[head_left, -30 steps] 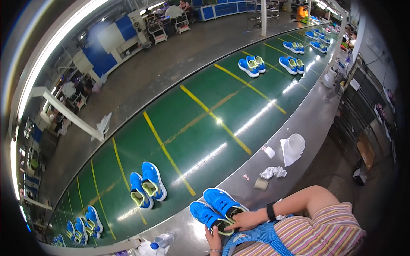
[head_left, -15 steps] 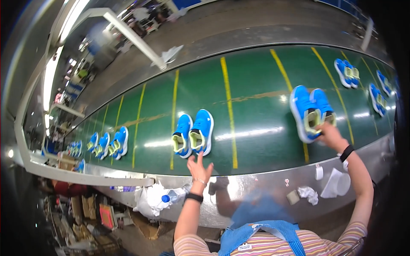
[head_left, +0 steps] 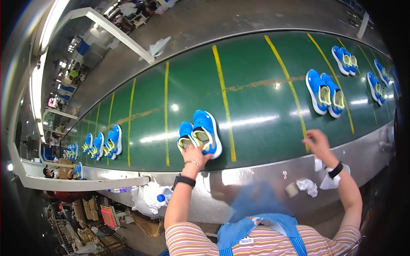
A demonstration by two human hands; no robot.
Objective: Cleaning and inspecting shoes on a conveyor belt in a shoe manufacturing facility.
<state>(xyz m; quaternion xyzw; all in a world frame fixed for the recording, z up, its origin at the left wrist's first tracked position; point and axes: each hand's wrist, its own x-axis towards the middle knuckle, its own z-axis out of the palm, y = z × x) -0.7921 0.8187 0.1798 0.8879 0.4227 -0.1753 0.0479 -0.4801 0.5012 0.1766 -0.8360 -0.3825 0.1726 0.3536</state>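
On a green conveyor belt (head_left: 252, 106), a pair of blue sneakers with pale yellow-green linings and white soles stands in front of me. My left hand (head_left: 194, 155) grips this pair at the heels, fingers at the openings of the left sneaker (head_left: 185, 130) and the right sneaker (head_left: 206, 128). The right sneaker looks slightly raised and tilted. My right hand (head_left: 318, 143) hovers over the belt's near edge, holding nothing, its fingers loosely bent and apart. Beyond it, another blue pair (head_left: 325, 94) rests on the belt, not touched by the hand.
More blue sneakers (head_left: 113, 141) stand along the belt to the left, and others (head_left: 345, 60) to the right. Yellow lines (head_left: 224, 102) cross the belt. The metal ledge (head_left: 252, 181) holds crumpled white paper (head_left: 306, 187), a beige block (head_left: 291, 190) and a blue-capped bottle (head_left: 162, 198).
My right hand has let go of the right pair and drawn back toward me; that pair now lies farther away. My left hand has moved onto the middle pair and taken hold.
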